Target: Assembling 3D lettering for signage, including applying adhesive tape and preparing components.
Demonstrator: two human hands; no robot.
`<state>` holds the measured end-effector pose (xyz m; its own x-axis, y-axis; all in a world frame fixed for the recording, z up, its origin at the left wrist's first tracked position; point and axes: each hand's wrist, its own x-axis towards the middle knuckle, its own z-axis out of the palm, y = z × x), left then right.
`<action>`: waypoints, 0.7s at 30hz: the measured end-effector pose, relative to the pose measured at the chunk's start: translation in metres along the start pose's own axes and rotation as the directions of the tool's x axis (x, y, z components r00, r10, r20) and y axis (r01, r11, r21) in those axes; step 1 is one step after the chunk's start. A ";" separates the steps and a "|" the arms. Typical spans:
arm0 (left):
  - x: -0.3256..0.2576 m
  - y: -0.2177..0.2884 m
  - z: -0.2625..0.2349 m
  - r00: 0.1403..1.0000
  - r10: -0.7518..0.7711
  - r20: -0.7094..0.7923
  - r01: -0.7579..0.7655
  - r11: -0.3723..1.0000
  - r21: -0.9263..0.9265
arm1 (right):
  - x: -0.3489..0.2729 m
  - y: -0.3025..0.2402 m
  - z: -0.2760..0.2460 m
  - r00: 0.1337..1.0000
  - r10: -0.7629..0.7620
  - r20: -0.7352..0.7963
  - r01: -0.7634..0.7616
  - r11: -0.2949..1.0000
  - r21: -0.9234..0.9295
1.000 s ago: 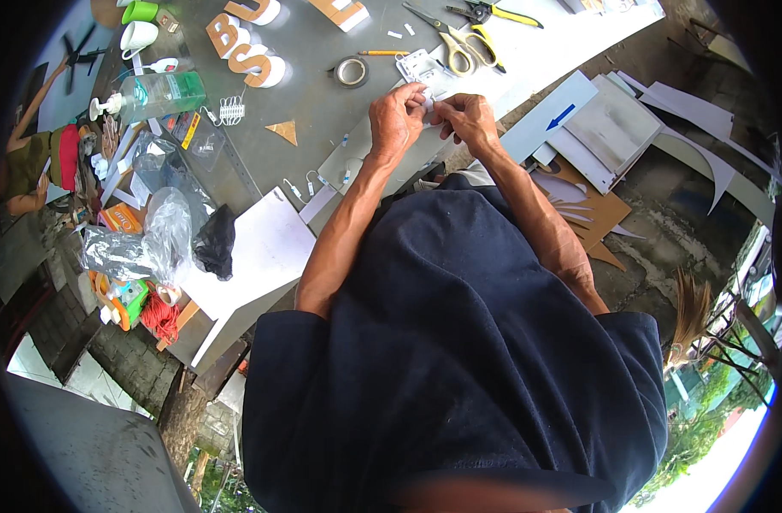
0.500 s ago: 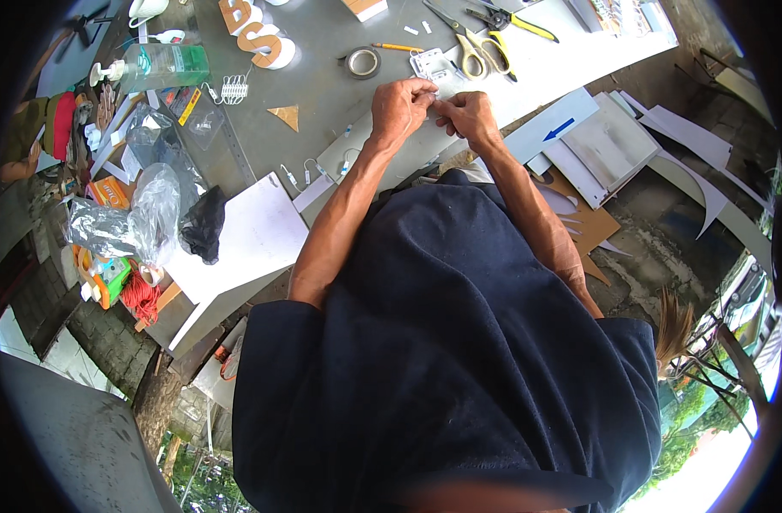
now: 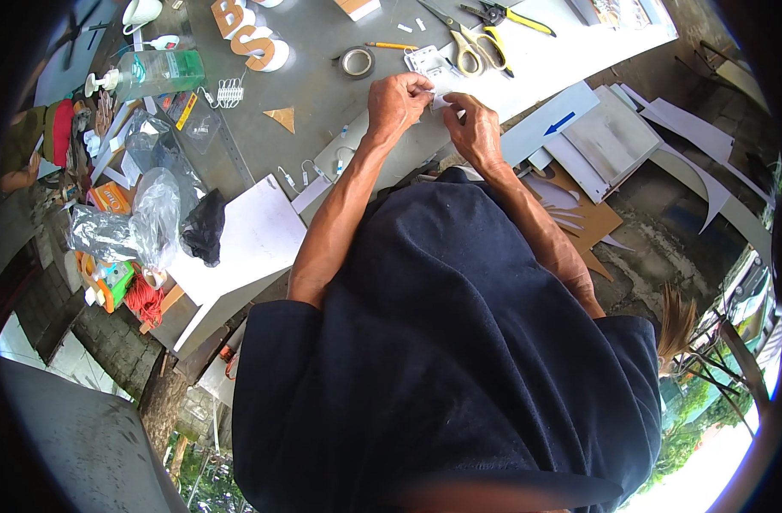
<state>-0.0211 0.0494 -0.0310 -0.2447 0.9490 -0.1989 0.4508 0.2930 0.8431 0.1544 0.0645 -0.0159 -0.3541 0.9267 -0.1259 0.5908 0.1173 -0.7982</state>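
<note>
Workbench: you are working at the near edge of a grey top; cut-out letters, a clear green-tinted bottle, a roll of tape and yellow-handled scissors are lying well beyond your hands.
Progress: judging by this layout, you are in the middle of handling one small part; the scissors and tape are lying untouched, so any cutting or taping appears to be either done or not yet begun. The pictures are not showing which.
Left hand: you are closing its fingers narrowly, pinching the left end of a small white piece.
Right hand: you are pinching the same piece from the right, fingertips nearly meeting the left hand's.
Small white piece: it is sitting between both hands, just above the bench edge, mostly covered by your fingers; its exact shape cannot be told.
</note>
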 end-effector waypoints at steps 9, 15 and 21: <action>-0.009 0.006 0.005 0.982 -0.151 -0.116 0.146 0.988 -0.050 | 0.007 0.009 0.017 0.993 -0.110 -0.035 0.107 0.990 -0.089; -0.012 0.009 0.005 0.975 -0.178 -0.133 0.156 0.974 -0.164 | 0.004 0.014 0.018 0.989 -0.140 -0.047 0.134 0.985 -0.105; -0.009 0.007 0.005 0.976 -0.182 -0.118 0.164 0.975 -0.149 | 0.004 0.017 0.019 0.983 -0.174 -0.066 0.166 0.981 -0.103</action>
<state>-0.0115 0.0432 -0.0253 -0.4224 0.8591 -0.2891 0.2719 0.4244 0.8637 0.1492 0.0632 -0.0415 -0.4030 0.9136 0.0536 0.5953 0.3061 -0.7429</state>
